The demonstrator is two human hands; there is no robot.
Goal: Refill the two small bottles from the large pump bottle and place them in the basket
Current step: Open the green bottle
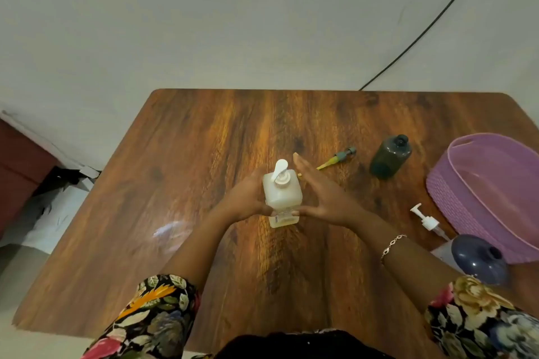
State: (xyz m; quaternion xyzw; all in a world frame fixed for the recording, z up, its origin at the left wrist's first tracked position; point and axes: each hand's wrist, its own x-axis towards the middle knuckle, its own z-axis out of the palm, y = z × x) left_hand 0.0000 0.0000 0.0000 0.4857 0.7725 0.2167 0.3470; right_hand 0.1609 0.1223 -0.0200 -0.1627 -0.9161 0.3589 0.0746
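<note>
One blue bottle [478, 259] is seen nearest, at lower right, uncapped. At mid-frame the pump bottle [281, 198] is held upright: the left hand [248, 197] is wrapped round it, the right hand [320, 198] pressed flat, fingers straight and together. It is best steadied low while the pump is unscrewed. Farther right stand the green bottle [390, 156] and basket [460, 204] — all on a glossy wooden table [204, 140], with a white wall [233, 23] and black cable [437, 18] behind.

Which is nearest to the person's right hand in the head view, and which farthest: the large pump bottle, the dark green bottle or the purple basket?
1. The large pump bottle, at the table's centre, right against the right hand.
2. The dark green bottle, farther right and toward the back.
3. The purple basket, farthest, at the table's right edge.
</note>
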